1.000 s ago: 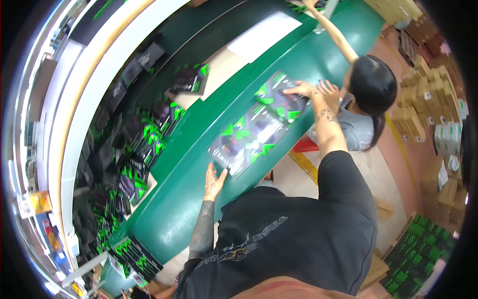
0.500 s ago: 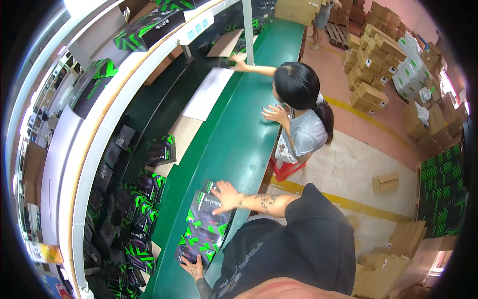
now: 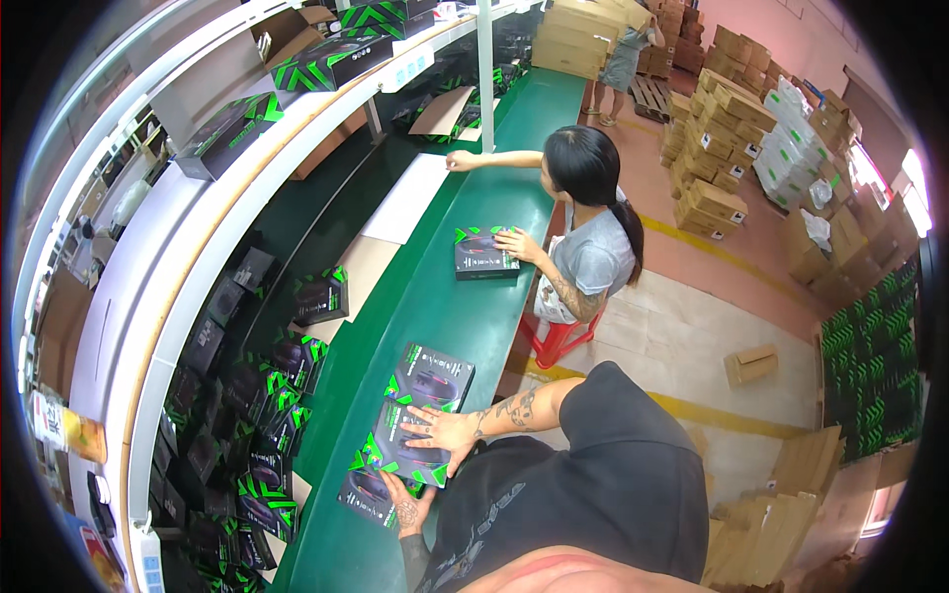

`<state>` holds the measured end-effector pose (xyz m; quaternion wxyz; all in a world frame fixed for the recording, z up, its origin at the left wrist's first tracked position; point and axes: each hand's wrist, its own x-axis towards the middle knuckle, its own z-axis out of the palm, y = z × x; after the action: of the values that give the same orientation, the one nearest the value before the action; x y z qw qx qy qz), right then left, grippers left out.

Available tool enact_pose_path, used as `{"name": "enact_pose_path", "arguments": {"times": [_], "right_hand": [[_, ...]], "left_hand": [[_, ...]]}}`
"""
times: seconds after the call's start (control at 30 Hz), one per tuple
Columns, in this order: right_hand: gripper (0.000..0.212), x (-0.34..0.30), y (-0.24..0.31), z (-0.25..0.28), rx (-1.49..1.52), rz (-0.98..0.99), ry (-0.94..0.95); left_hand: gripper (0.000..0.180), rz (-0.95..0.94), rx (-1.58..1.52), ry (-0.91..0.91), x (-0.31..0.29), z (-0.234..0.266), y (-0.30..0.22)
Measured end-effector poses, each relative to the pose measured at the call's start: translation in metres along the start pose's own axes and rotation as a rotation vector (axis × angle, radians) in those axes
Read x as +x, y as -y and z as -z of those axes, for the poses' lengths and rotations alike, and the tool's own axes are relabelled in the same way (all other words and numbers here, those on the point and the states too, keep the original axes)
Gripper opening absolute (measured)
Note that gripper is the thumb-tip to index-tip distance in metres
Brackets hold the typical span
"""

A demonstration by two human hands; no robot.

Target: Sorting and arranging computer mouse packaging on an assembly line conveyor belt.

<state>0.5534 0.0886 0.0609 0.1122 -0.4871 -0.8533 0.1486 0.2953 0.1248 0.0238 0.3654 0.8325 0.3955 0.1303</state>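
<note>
Three black boxes with green chevrons and a picture of a computer mouse lie in a row on the green bench [image 3: 336,514] before me. My right hand [image 3: 445,435] rests flat with spread fingers on the middle box [image 3: 395,455]. At that box's near edge is my left hand [image 3: 406,502], its fingers stretched apart, also next to the nearest box [image 3: 366,496]. The nearest box is partly covered by the middle box and my left hand. Beyond my right hand lies the farthest box [image 3: 435,376], touched by neither hand.
Many similar boxes [image 3: 267,474] fill the dark belt on the left. A seated co-worker [image 3: 593,217] has one hand on another such box [image 3: 479,255] and the other by a white sheet [image 3: 410,198]. A shelf rail [image 3: 227,188] curves along the left; cartons [image 3: 727,128] are stacked across the floor.
My right hand has moved nearer, from the far box onto the middle one. The boxes have shifted, the far one now set apart at an angle. A box now lies under the co-worker's hand.
</note>
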Motion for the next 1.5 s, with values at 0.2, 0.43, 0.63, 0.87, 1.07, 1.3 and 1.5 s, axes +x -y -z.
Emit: {"name": "enact_pose_path", "arguments": {"times": [0.2, 0.43, 0.63, 0.87, 1.07, 1.3, 1.5], "right_hand": [[0.081, 0.009, 0.004, -0.036, -0.082, -0.030, -0.267], [0.071, -0.006, -0.011, -0.008, 0.249, -0.024, -0.122], [0.071, 0.001, 0.015, 0.000, 0.524, -0.577, -0.178], [0.079, 0.009, 0.036, 0.033, 0.582, -0.423, 0.021], [0.079, 0.018, 0.026, 0.024, 0.694, -0.501, -0.396], [0.075, 0.011, -0.003, -0.022, 0.613, -0.649, -0.090], [0.065, 0.007, -0.026, -0.011, 0.738, -0.690, -0.069]], "left_hand": [[0.108, 0.002, -0.046, 0.125, 0.024, 0.033, -0.002], [0.113, -0.041, 0.130, 0.036, 0.014, 0.020, -0.014], [0.112, 0.043, 0.186, -0.198, 0.023, -0.001, -0.030], [0.080, 0.104, 0.304, -0.291, 0.013, 0.016, -0.014], [0.034, -0.129, 0.333, -0.544, 0.017, 0.031, 0.002], [0.037, 0.447, -0.437, -0.359, -0.004, -0.001, 0.033], [0.036, 0.521, -0.163, -0.062, 0.003, 0.018, 0.041]]}}
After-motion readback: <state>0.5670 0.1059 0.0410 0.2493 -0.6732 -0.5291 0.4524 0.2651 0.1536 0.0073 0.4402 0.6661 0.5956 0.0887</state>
